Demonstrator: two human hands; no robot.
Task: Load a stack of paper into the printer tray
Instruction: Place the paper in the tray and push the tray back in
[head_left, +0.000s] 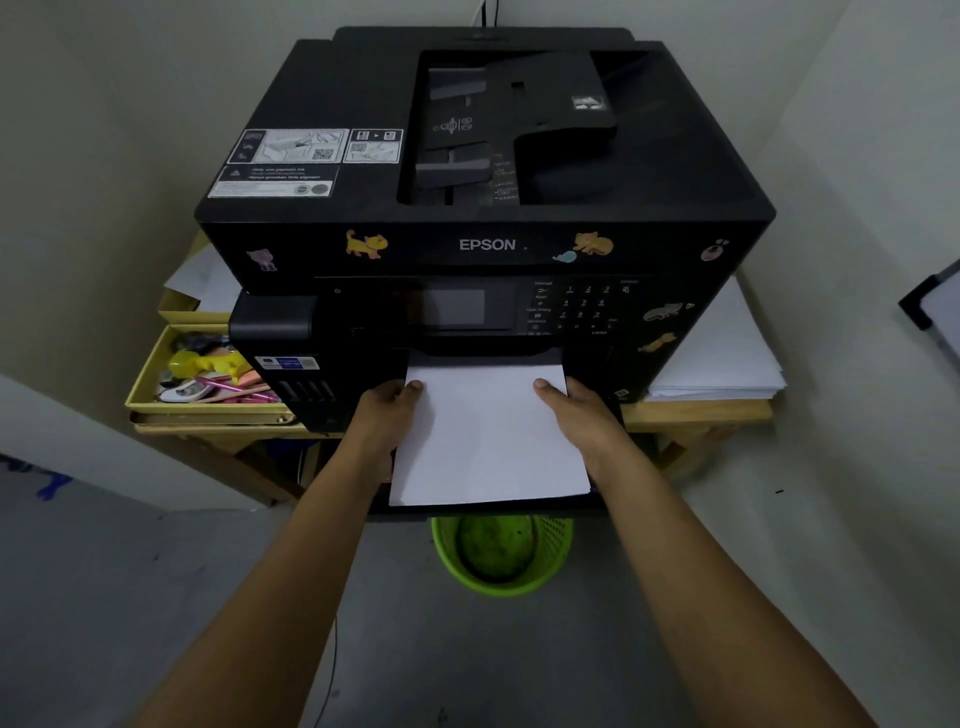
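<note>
A black Epson printer with cat stickers stands on a wooden table. A white stack of paper lies flat at the printer's lower front, its far edge at the dark opening under the control panel. A black pulled-out tray shows as a thin dark edge under the stack's near side. My left hand grips the stack's left edge, thumb on top. My right hand grips the right edge the same way.
A yellow tray of stationery sits left of the printer. Another pile of white paper lies on the wooden table to the right. A green mesh bin stands on the floor below the tray. Walls close in on both sides.
</note>
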